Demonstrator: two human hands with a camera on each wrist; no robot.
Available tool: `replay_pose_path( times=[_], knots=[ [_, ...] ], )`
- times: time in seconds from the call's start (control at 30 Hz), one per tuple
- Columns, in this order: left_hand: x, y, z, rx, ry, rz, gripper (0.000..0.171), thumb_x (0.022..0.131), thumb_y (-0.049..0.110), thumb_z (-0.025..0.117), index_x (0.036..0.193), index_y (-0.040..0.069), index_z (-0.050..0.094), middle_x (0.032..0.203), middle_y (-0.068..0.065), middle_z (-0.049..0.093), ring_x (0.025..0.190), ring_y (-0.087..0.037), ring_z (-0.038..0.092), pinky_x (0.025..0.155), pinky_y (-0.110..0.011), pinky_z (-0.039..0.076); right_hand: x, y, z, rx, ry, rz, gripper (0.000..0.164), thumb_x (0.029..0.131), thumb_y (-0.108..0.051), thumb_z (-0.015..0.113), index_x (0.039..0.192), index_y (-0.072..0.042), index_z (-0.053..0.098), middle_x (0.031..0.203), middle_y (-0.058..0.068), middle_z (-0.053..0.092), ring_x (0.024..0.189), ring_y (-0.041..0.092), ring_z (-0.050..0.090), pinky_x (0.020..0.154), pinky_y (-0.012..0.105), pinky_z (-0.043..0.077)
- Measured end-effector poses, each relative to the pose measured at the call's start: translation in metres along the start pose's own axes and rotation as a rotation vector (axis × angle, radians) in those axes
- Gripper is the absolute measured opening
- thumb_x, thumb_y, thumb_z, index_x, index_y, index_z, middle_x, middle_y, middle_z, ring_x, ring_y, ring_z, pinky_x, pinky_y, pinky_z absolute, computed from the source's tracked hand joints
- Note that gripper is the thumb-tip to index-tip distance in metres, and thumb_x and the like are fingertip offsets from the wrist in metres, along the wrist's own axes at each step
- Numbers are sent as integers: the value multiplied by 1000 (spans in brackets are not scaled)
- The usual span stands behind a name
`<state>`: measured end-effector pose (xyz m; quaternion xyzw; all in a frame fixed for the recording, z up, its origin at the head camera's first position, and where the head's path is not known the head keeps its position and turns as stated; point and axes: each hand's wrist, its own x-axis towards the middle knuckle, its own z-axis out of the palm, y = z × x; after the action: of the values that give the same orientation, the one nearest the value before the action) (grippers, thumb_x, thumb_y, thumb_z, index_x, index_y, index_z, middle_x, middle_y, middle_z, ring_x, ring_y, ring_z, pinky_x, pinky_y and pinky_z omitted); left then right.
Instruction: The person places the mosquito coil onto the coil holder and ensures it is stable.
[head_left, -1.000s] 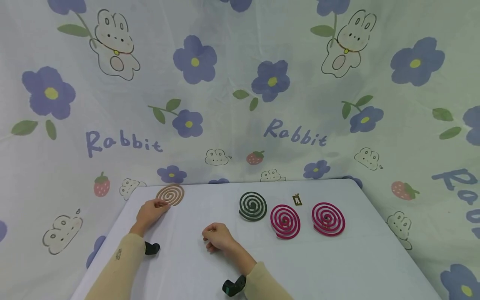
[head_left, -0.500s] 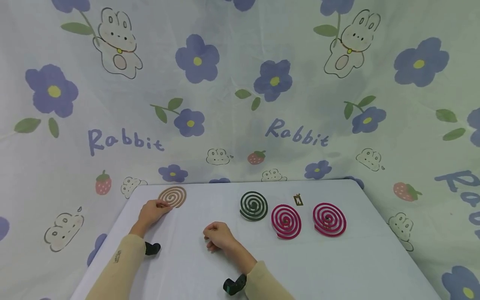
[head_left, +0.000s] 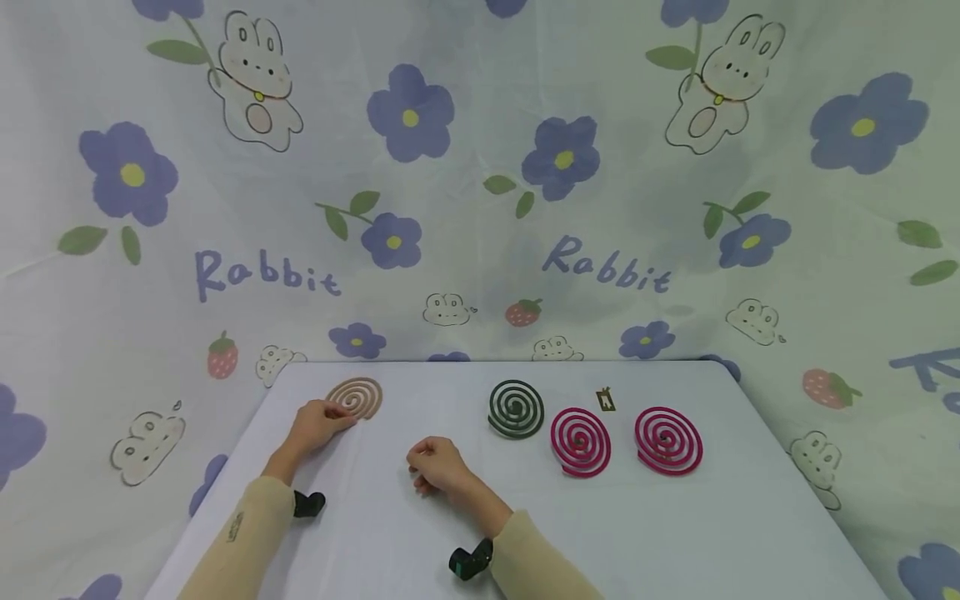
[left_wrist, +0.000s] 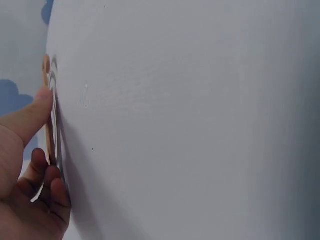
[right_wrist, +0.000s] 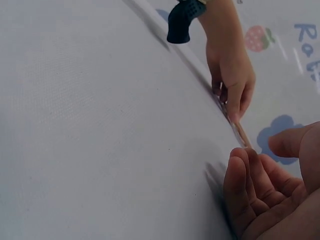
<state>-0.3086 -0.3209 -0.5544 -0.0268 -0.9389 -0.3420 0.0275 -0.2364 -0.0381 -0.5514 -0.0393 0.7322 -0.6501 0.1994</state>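
Observation:
My left hand [head_left: 317, 427] pinches the near edge of a tan mosquito coil [head_left: 360, 397] between thumb and fingers, at the far left of the table. In the left wrist view the coil [left_wrist: 50, 137] shows edge-on, close over the white surface with its shadow beside it. My right hand [head_left: 441, 465] hovers near the table's middle with its fingers loosely bent and nothing in them. The right wrist view shows its fingers [right_wrist: 237, 182] relaxed, thumb apart. Right of it lie a dark green coil [head_left: 515, 410] and two magenta coils, one nearer [head_left: 581, 442] and one farther right [head_left: 668, 442].
A small gold metal stand [head_left: 606, 400] lies behind the magenta coils. The white table [head_left: 720, 533] ends at the back against a curtain [head_left: 465, 183] printed with rabbits and flowers. Dark wrist cameras sit at both sleeves.
The tan coil, with my left hand on it, has come slightly down and towards me, away from the table's back edge. The view has shifted a little. My right hand has barely moved.

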Motion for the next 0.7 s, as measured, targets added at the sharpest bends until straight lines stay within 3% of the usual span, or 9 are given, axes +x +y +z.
replay_pose_path(
  times=[0.23,0.7],
  knots=[
    [-13,7,3,18,16,59,16,80,22,81,86,9,75,80,-1,64,76,-19,54,71,-36,42,0,-2,0,-30,-9,-23,5,93,-12,62,93,-7,62,80,6,65,53,14,55,45,24,48],
    [-43,28,6,15,-10,66,14,78,22,83,85,12,75,78,0,58,74,-17,49,65,-33,40,9,-11,0,-157,-15,-44,4,93,-13,62,92,-9,62,75,4,63,52,13,55,45,24,48]
  ],
)
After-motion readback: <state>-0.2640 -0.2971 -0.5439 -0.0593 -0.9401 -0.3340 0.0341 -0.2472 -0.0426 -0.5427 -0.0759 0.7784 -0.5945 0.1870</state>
